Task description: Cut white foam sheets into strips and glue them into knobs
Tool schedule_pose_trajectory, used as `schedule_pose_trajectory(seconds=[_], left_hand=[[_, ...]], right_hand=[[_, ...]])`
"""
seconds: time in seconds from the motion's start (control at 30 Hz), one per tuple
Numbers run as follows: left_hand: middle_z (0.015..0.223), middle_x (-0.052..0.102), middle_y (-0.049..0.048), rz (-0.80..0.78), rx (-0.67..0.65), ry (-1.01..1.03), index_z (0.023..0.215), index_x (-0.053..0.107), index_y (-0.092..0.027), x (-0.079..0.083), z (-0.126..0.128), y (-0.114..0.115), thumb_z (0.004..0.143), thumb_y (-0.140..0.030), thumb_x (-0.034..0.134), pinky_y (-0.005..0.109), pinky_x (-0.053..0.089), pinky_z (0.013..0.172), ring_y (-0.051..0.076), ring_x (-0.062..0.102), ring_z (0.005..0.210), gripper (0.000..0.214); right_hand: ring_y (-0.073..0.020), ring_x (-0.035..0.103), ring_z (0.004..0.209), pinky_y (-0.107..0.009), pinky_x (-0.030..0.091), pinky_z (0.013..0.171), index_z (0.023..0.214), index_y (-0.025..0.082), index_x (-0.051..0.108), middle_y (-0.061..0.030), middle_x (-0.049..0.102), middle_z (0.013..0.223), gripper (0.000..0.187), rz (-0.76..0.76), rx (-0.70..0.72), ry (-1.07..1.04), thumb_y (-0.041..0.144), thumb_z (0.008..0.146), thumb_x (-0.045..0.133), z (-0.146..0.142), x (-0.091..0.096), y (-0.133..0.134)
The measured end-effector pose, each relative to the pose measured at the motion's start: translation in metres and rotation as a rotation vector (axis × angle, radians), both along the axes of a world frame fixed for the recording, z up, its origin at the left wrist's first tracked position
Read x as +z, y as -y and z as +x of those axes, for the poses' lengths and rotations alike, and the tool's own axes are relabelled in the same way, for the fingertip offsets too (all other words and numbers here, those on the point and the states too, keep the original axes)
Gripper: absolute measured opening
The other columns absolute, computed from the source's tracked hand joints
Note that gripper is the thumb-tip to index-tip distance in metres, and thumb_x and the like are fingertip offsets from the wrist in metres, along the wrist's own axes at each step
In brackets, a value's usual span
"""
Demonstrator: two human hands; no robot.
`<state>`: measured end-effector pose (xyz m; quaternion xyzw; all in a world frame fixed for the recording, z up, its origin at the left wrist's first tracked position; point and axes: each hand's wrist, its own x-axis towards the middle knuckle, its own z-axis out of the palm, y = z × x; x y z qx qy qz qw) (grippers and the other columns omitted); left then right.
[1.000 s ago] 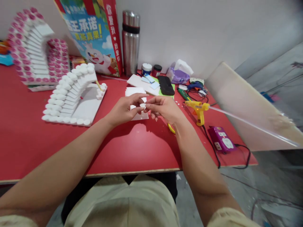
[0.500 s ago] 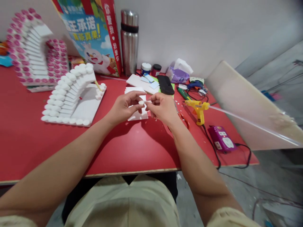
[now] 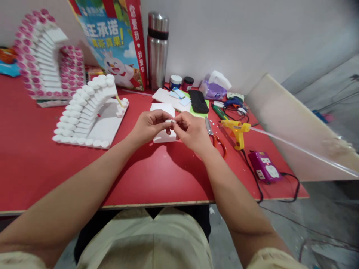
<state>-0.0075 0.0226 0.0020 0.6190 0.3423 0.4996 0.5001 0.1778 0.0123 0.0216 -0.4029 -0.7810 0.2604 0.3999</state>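
Over the red table, my left hand (image 3: 150,126) pinches a small white piece (image 3: 169,120) between thumb and fingers. My right hand (image 3: 192,131) meets it there, its thumb and fingertips closed on the same piece. Most of the piece is hidden by the fingers, so its kind cannot be made out. Beneath both hands lie white sheets (image 3: 162,138), partly covered. To the left stands a white curved staircase model (image 3: 99,121) edged with rounded white pieces. Scissors with orange handles (image 3: 215,140) rest just right of my right hand.
A yellow glue gun (image 3: 238,130) stands on the right, wired near a purple power socket (image 3: 263,166). Behind are a steel thermos (image 3: 157,56), a black case (image 3: 198,101) and a tissue pack (image 3: 213,89). A pink-and-white model (image 3: 28,63) stands back left; a pale panel (image 3: 291,127) leans right.
My hands have drawn closer together, and the small white piece is now more covered by the fingertips. The view has shifted slightly, showing more of the scissors.
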Motion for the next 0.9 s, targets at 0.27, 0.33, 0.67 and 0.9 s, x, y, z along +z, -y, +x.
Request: schedule_pose_trajectory(seconds=[0.27, 0.33, 0.67, 0.9], left_hand=[[0.074, 0.074, 0.0030, -0.038, -0.016, 0.006, 0.086, 0.073, -0.014, 0.006, 0.002, 0.004, 0.078, -0.031, 0.083, 0.028, 0.054, 0.061, 0.016, 0.069, 0.061, 0.022], [0.074, 0.073, 0.0028, -0.033, -0.027, 0.023, 0.088, 0.073, -0.014, 0.006, 0.002, 0.004, 0.079, -0.031, 0.083, 0.028, 0.054, 0.061, 0.015, 0.069, 0.061, 0.022], [0.069, 0.072, 0.0019, -0.007, 0.019, 0.031, 0.092, 0.072, -0.014, -0.003, 0.007, 0.003, 0.083, -0.035, 0.080, 0.030, 0.057, 0.065, 0.017, 0.070, 0.061, 0.024], [0.074, 0.074, 0.0023, 0.086, 0.091, 0.032, 0.092, 0.071, -0.016, -0.001, 0.014, 0.008, 0.087, -0.033, 0.077, 0.031, 0.058, 0.068, 0.017, 0.071, 0.065, 0.019]], right_hand=[[-0.0124, 0.059, 0.063, -0.025, 0.041, 0.057, 0.078, 0.019, 0.063, -0.0008, 0.066, 0.072, 0.016, 0.007, -0.054, 0.017, 0.027, 0.090, 0.066, 0.006, 0.002, -0.006], [-0.0125, 0.060, 0.064, -0.025, 0.042, 0.058, 0.076, 0.019, 0.062, -0.0005, 0.066, 0.072, 0.017, -0.010, -0.059, -0.023, 0.028, 0.090, 0.067, 0.006, 0.003, -0.007], [-0.0125, 0.059, 0.062, -0.024, 0.042, 0.053, 0.075, 0.019, 0.062, -0.0012, 0.066, 0.070, 0.019, -0.061, -0.104, 0.007, 0.032, 0.089, 0.067, 0.002, 0.004, -0.003], [-0.0096, 0.057, 0.046, -0.022, 0.043, 0.044, 0.076, 0.019, 0.061, 0.0004, 0.068, 0.064, 0.018, -0.245, -0.103, -0.218, 0.031, 0.086, 0.069, -0.002, 0.010, -0.001]])
